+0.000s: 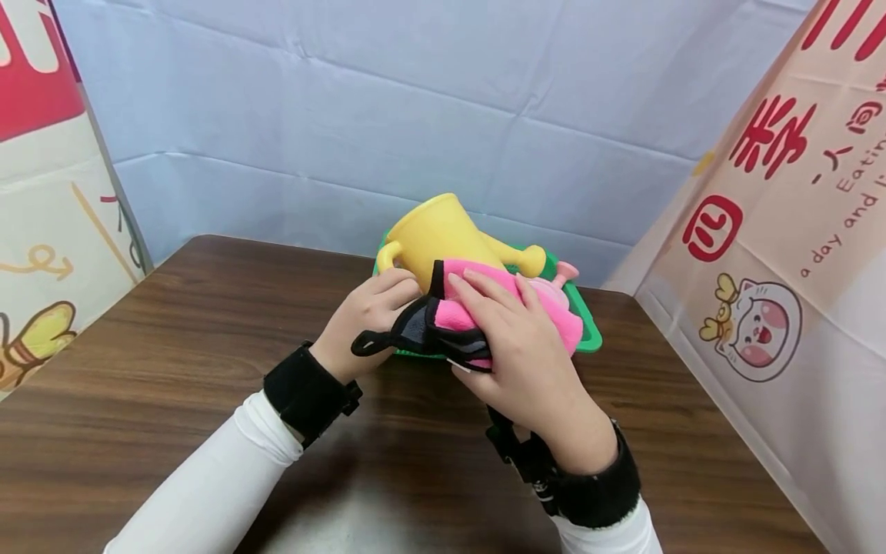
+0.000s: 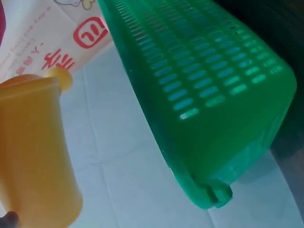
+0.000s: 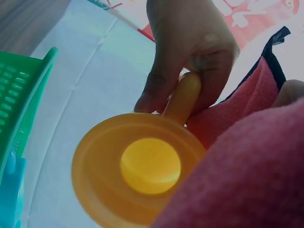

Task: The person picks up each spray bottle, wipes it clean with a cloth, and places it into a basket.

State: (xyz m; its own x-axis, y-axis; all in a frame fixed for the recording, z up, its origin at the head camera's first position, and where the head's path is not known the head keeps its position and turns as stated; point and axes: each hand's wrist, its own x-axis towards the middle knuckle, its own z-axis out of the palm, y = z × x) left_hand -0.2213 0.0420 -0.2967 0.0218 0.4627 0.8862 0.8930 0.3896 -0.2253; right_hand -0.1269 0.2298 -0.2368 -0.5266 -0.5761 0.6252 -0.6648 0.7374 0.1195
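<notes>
A yellow toy watering can [image 1: 443, 235] is held tilted above a green basket [image 1: 591, 336]. My left hand [image 1: 365, 319] grips its handle; in the right wrist view the fingers and thumb of that hand [image 3: 192, 35] close round the handle [image 3: 183, 97], and the can's open mouth [image 3: 90, 166] faces the camera. My right hand [image 1: 529, 358] holds a pink cloth [image 1: 564, 323] with black edging, a dark grey underside and a hanging loop, against the can's side. The fingers lie across the cloth, which hides part of the can.
Inside the basket, a pink item with a flared tip [image 1: 566, 271] shows behind the cloth. A blue item [image 3: 10, 190] is by the basket in the right wrist view. The brown table [image 1: 208, 331] is bordered by a pale blue backdrop [image 1: 311, 115] and printed side curtains [image 1: 768, 231].
</notes>
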